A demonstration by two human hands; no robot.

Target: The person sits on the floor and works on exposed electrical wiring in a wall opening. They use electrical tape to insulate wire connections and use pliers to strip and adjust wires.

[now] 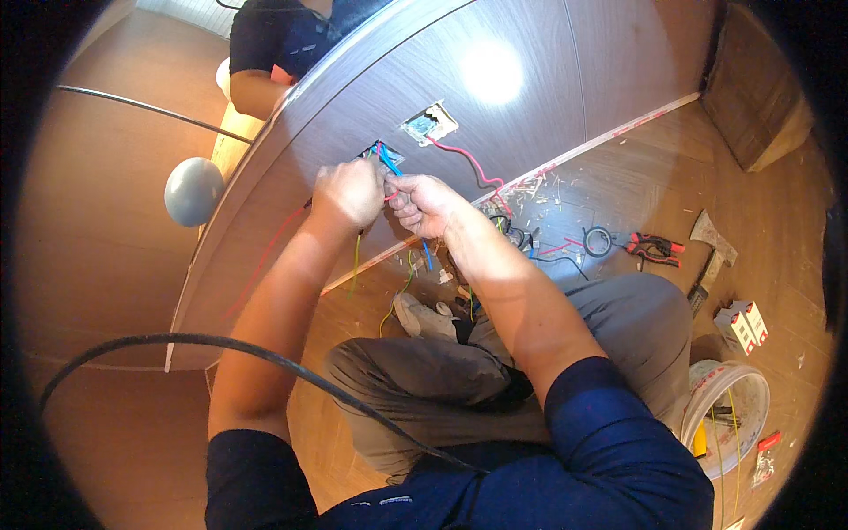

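Blue insulated wires are sticking out of a square cut-out box in the brown wood-grain wall panel, right between both hands. Furthest left, a grey round ball-shaped object is sitting beside the panel's edge. The left hand is pressing at the box in a clenched grip, though I cannot tell what it encloses. Just beside it, the right hand is grasping the wires in a closed grip. Further right, a second cut-out with a red wire is showing, and red-handled pliers and a white plastic bucket are lying on the wooden floor.
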